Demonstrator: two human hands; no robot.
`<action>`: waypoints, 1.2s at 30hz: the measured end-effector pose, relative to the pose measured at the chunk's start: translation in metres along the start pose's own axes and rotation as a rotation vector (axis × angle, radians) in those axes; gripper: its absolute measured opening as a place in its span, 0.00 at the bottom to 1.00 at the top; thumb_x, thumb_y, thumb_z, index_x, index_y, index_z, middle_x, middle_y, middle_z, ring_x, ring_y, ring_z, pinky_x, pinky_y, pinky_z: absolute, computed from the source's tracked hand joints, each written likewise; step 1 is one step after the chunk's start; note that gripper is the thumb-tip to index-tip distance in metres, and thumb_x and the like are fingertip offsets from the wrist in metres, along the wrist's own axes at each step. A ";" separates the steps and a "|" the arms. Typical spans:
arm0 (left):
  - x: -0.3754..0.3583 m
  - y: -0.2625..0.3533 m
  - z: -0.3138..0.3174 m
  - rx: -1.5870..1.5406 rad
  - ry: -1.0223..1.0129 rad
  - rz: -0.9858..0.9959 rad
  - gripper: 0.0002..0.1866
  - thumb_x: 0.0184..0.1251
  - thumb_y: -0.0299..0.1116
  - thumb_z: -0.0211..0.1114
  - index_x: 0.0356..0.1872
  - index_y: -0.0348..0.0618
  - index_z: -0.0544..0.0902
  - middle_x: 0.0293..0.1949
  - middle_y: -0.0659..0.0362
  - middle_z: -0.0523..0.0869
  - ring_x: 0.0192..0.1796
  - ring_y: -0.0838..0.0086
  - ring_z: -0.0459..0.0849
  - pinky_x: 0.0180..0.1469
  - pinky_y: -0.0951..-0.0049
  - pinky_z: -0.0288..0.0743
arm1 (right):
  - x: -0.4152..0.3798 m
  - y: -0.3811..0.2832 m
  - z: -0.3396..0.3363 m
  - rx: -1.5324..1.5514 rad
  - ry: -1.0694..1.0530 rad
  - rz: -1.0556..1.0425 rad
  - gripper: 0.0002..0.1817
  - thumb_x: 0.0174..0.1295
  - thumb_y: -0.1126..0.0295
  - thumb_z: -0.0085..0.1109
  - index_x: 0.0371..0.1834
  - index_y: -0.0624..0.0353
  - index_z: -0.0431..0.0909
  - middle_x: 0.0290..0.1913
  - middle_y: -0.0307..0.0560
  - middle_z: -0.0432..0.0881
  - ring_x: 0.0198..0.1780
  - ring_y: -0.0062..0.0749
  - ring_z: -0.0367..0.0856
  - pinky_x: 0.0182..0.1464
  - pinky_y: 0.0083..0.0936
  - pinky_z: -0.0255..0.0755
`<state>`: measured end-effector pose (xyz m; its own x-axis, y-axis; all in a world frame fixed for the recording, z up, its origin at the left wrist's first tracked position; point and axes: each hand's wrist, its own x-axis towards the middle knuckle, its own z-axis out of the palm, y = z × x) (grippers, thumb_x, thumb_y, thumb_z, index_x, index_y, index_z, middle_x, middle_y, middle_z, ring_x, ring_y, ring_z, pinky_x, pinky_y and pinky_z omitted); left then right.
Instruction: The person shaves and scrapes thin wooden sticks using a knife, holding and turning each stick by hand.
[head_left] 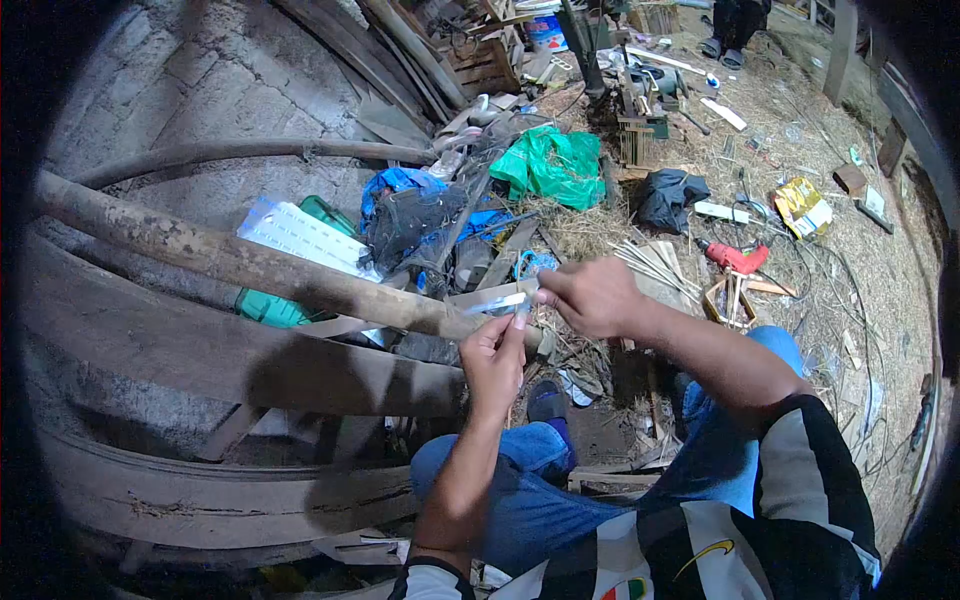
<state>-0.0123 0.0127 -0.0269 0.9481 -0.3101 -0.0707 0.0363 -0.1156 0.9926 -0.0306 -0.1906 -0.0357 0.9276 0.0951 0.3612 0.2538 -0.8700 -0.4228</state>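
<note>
— Silver-white strip (500,303), blurry. Where are you holding it?

— Between my two hands, out ahead of my knees, showing just by the end of the pole (260,262). Wood or metal, I'm not telling; too blurred.

— Left?

— Left hand (494,365) is pinching it, thumb against finger, right at the tips.

— Right?

— Right hand (597,297) is curling closed, grasping the strip's near end. Whether a tool is hiding in there too, can't tell.

— Quick, how should you be doing this well?

— I should be letting one hand do the steadying, the other the working. Small, light moves; a thin strip is probably bending if I'm forcing it. Thumbs should be staying out of line, in case an edge is showing.

— Support, light?

— Resting my left forearm on my jeans (700,480) would be helping. Light is catching the strip; shadow is falling on the plank (200,335).

— Nearby?

— Sticks (652,268) and drill (735,257) are lying apart, clear of my grip.
</note>
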 end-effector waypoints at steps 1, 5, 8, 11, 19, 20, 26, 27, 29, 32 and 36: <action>-0.001 0.002 -0.001 0.002 -0.002 -0.001 0.12 0.73 0.37 0.66 0.41 0.37 0.88 0.15 0.70 0.73 0.13 0.88 0.65 0.14 0.83 0.55 | 0.001 0.006 0.002 -0.015 0.024 0.044 0.20 0.73 0.46 0.45 0.40 0.50 0.77 0.28 0.53 0.84 0.32 0.55 0.85 0.31 0.51 0.76; -0.006 0.001 -0.003 0.012 -0.002 0.007 0.12 0.73 0.37 0.67 0.41 0.37 0.88 0.14 0.70 0.72 0.12 0.89 0.65 0.14 0.83 0.53 | 0.014 0.045 -0.008 -0.061 0.034 0.213 0.22 0.74 0.45 0.43 0.41 0.49 0.78 0.27 0.54 0.84 0.32 0.56 0.84 0.32 0.52 0.76; -0.004 -0.006 -0.007 0.060 0.003 0.038 0.12 0.72 0.37 0.67 0.42 0.37 0.88 0.14 0.70 0.73 0.12 0.88 0.65 0.14 0.82 0.53 | 0.015 0.049 -0.016 -0.087 0.042 0.276 0.21 0.74 0.45 0.43 0.43 0.49 0.79 0.28 0.55 0.84 0.31 0.57 0.84 0.32 0.53 0.75; -0.002 -0.011 -0.005 0.081 0.018 0.030 0.11 0.71 0.36 0.68 0.43 0.36 0.88 0.16 0.68 0.75 0.12 0.88 0.66 0.14 0.82 0.54 | 0.009 0.025 -0.012 0.085 0.109 0.175 0.19 0.73 0.48 0.47 0.41 0.51 0.78 0.29 0.56 0.83 0.32 0.58 0.83 0.32 0.54 0.74; 0.002 -0.014 -0.003 0.063 0.030 0.079 0.09 0.71 0.33 0.68 0.40 0.36 0.87 0.18 0.67 0.78 0.13 0.88 0.67 0.14 0.82 0.55 | -0.007 -0.019 0.000 0.179 -0.080 -0.033 0.17 0.73 0.52 0.49 0.41 0.54 0.74 0.31 0.57 0.83 0.34 0.59 0.83 0.33 0.55 0.73; 0.001 -0.012 -0.003 0.064 0.029 0.066 0.09 0.71 0.32 0.68 0.41 0.36 0.87 0.17 0.68 0.77 0.14 0.88 0.67 0.14 0.82 0.55 | -0.006 -0.019 0.000 0.133 -0.086 -0.027 0.17 0.73 0.51 0.48 0.41 0.53 0.74 0.31 0.56 0.84 0.33 0.59 0.83 0.33 0.55 0.73; -0.003 -0.010 -0.004 0.014 0.045 0.036 0.09 0.70 0.32 0.68 0.41 0.36 0.88 0.16 0.70 0.75 0.14 0.89 0.66 0.14 0.83 0.54 | 0.009 0.029 -0.001 -0.015 -0.032 0.172 0.18 0.75 0.50 0.43 0.42 0.51 0.75 0.28 0.56 0.84 0.31 0.60 0.83 0.32 0.56 0.74; -0.004 -0.010 -0.004 0.016 0.044 0.051 0.09 0.70 0.33 0.69 0.41 0.36 0.88 0.16 0.70 0.75 0.14 0.89 0.66 0.14 0.83 0.54 | 0.012 0.034 -0.006 -0.021 -0.003 0.227 0.19 0.75 0.49 0.42 0.42 0.51 0.75 0.27 0.56 0.83 0.31 0.60 0.83 0.32 0.56 0.74; -0.004 -0.005 -0.004 0.004 0.065 0.027 0.10 0.70 0.33 0.69 0.41 0.36 0.88 0.16 0.70 0.75 0.14 0.89 0.66 0.14 0.83 0.53 | 0.012 0.032 -0.012 -0.039 -0.014 0.244 0.20 0.76 0.48 0.40 0.43 0.51 0.75 0.27 0.58 0.83 0.31 0.61 0.83 0.32 0.56 0.74; -0.001 -0.006 -0.005 0.028 0.094 0.008 0.10 0.70 0.33 0.69 0.41 0.34 0.88 0.18 0.69 0.77 0.17 0.89 0.68 0.18 0.83 0.56 | 0.002 0.005 -0.005 0.084 0.070 0.132 0.21 0.75 0.48 0.43 0.41 0.54 0.75 0.27 0.59 0.82 0.29 0.62 0.82 0.32 0.56 0.74; -0.002 -0.006 0.001 0.069 0.060 0.076 0.11 0.71 0.32 0.68 0.42 0.32 0.89 0.20 0.69 0.79 0.20 0.89 0.70 0.21 0.83 0.59 | -0.007 -0.017 -0.001 0.088 -0.030 -0.036 0.19 0.74 0.50 0.45 0.39 0.54 0.74 0.26 0.57 0.82 0.29 0.59 0.83 0.31 0.53 0.74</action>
<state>-0.0148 0.0127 -0.0332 0.9646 -0.2634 0.0125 -0.0562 -0.1589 0.9857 -0.0410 -0.1773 -0.0303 0.9252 0.1408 0.3525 0.3085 -0.8199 -0.4822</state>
